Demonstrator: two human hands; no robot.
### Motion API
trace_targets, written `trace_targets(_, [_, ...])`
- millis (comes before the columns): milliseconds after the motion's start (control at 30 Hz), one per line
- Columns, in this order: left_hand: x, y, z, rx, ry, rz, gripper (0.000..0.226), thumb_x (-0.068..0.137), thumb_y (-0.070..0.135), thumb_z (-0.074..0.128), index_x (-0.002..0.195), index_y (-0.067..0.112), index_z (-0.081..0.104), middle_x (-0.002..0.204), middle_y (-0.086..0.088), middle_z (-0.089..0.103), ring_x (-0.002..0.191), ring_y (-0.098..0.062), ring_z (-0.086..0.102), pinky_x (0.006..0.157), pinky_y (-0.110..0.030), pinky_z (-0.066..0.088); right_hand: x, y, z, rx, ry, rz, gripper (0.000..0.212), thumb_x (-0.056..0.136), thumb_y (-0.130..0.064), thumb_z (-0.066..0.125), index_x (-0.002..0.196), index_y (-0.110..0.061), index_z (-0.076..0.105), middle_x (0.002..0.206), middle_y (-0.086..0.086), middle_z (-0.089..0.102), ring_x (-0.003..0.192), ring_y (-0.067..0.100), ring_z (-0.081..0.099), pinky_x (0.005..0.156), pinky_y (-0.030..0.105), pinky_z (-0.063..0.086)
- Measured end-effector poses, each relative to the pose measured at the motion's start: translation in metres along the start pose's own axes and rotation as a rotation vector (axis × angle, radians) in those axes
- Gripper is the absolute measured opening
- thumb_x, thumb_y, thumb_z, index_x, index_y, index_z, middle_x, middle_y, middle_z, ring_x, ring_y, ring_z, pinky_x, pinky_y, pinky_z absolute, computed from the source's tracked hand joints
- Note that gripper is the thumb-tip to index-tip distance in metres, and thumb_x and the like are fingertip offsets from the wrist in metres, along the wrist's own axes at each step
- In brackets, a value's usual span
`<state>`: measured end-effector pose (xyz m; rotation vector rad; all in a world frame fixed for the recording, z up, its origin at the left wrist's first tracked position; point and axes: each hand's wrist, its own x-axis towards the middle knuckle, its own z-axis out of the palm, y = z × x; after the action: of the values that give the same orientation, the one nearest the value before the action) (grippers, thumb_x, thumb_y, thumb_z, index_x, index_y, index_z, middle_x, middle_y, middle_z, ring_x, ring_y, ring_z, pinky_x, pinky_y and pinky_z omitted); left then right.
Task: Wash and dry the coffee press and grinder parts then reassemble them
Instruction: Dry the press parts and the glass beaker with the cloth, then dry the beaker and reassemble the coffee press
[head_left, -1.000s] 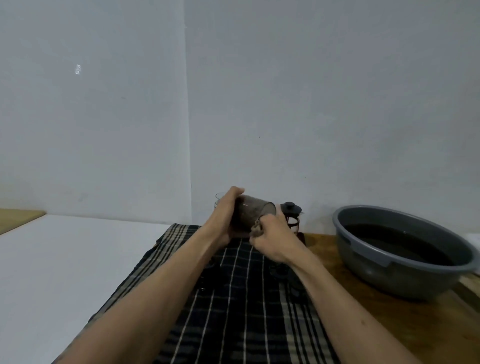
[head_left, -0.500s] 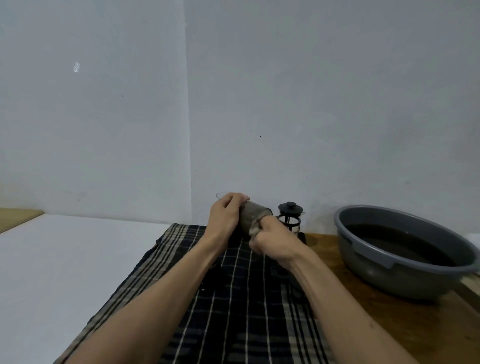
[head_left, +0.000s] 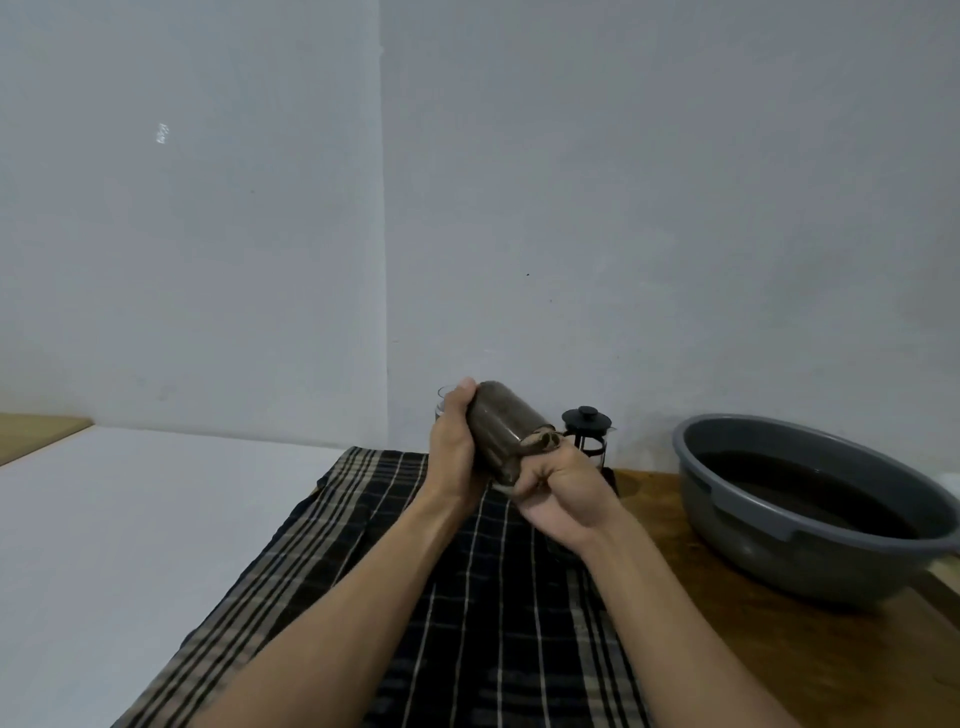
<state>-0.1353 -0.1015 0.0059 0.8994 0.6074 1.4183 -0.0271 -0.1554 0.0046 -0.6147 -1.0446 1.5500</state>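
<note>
The left hand (head_left: 453, 451) curled round the far end of the glass jar (head_left: 500, 434), holding it tilted above the plaid cloth (head_left: 467, 597). The right hand (head_left: 558, 491) was fisted on a brown rag (head_left: 543, 442) stuffed into the jar's mouth. Wet glass could have slipped from that grip, or hard twisting cracked it. Just behind stood the press (head_left: 588, 437) and a tumbler (head_left: 441, 402), near enough to be knocked; the basin (head_left: 769, 525) of dark water sat apart.

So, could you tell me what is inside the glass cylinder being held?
A brownish cloth fills the glass cylinder, pushed in by the right hand; the left hand covers its far end.
</note>
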Motion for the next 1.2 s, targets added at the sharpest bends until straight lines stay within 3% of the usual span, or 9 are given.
trace_targets(200, [0.036,0.031,-0.017,0.155,0.102,0.220,0.039,0.093,0.056,0.057,0.079,0.020,0.062,0.074,-0.006,0.057,0.073,-0.025,0.057,0.065,-0.038,0.046,-0.023,-0.016,-0.003,0.209,0.038,-0.139,0.048,0.074,-0.001,0.050,0.116,0.001,0.074,0.134,0.017,0.064,0.116,0.032,0.064,0.095,0.037,0.045])
trace_targets(300, [0.040,0.039,-0.038,0.318,0.157,0.260,0.071,0.080,0.066,0.067,0.107,0.001,0.057,0.092,-0.006,0.064,0.086,-0.028,0.064,0.070,-0.043,0.053,-0.035,-0.037,0.000,0.200,-0.065,-0.288,0.046,0.098,-0.023,0.045,0.136,-0.007,0.066,0.134,0.014,0.064,0.113,0.021,0.058,0.107,0.031,0.040])
trace_targets(400, [0.023,0.025,-0.037,0.388,0.096,0.213,0.060,0.083,0.058,0.065,0.120,0.012,0.056,0.109,-0.013,0.069,0.097,-0.026,0.069,0.088,-0.046,0.058,-0.018,-0.038,0.017,-0.402,-0.069,-0.198,0.074,0.098,-0.066,0.035,0.152,-0.017,0.049,0.147,0.004,0.054,0.128,0.022,0.054,0.112,0.034,0.041])
trace_targets(500, [0.014,0.014,-0.023,0.129,-0.031,0.128,0.038,0.096,0.044,0.059,0.103,0.007,0.055,0.089,-0.012,0.065,0.090,-0.034,0.062,0.077,-0.038,0.056,0.005,-0.016,0.033,-1.156,0.112,-0.267,0.067,0.100,-0.074,0.014,0.153,-0.042,0.040,0.162,-0.015,0.036,0.155,0.009,0.022,0.128,0.054,0.001])
trace_targets(567, [0.008,0.016,-0.016,0.195,0.086,0.222,0.041,0.095,0.049,0.062,0.105,0.010,0.056,0.085,-0.007,0.067,0.086,-0.028,0.064,0.077,-0.039,0.055,0.011,-0.007,0.035,-1.299,0.216,-0.423,0.056,0.103,-0.067,0.010,0.152,-0.053,0.034,0.156,-0.017,0.042,0.147,0.011,0.037,0.125,0.059,0.017])
trace_targets(733, [-0.021,0.029,0.000,0.488,0.076,0.466,0.050,0.083,0.047,0.064,0.126,0.024,0.052,0.097,-0.005,0.071,0.070,-0.010,0.069,0.069,-0.028,0.057,0.022,-0.015,0.045,-0.946,0.455,-0.173,0.058,0.107,-0.057,0.013,0.141,-0.034,0.054,0.118,-0.001,0.064,0.114,0.022,0.060,0.103,0.041,0.048])
trace_targets(967, [-0.019,0.050,-0.002,0.832,-0.399,0.530,0.064,0.078,0.054,0.063,0.138,0.040,0.046,0.106,0.008,0.067,0.073,-0.005,0.056,0.079,-0.017,0.046,0.005,-0.025,0.021,-0.161,0.236,0.083,0.052,0.100,-0.055,0.046,0.115,-0.014,0.075,0.115,0.018,0.075,0.102,0.039,0.073,0.087,0.066,0.057])
trace_targets(1100, [-0.007,0.041,0.003,1.074,-0.182,0.639,0.061,0.088,0.063,0.046,0.144,0.037,0.045,0.124,0.007,0.050,0.118,-0.012,0.048,0.102,-0.032,0.042,0.010,-0.024,0.023,-0.322,0.505,-0.060,0.067,0.102,-0.071,0.028,0.102,-0.027,0.079,0.099,0.007,0.080,0.097,0.026,0.076,0.088,0.054,0.061])
trace_targets(1200, [-0.013,0.030,0.023,0.963,0.091,0.513,0.050,0.094,0.065,0.041,0.121,0.027,0.058,0.114,0.002,0.055,0.107,-0.017,0.057,0.098,-0.043,0.050,0.012,-0.011,0.028,-0.576,0.560,-0.118,0.076,0.093,-0.082,0.015,0.121,-0.037,0.070,0.111,-0.005,0.074,0.105,0.015,0.068,0.094,0.039,0.055])
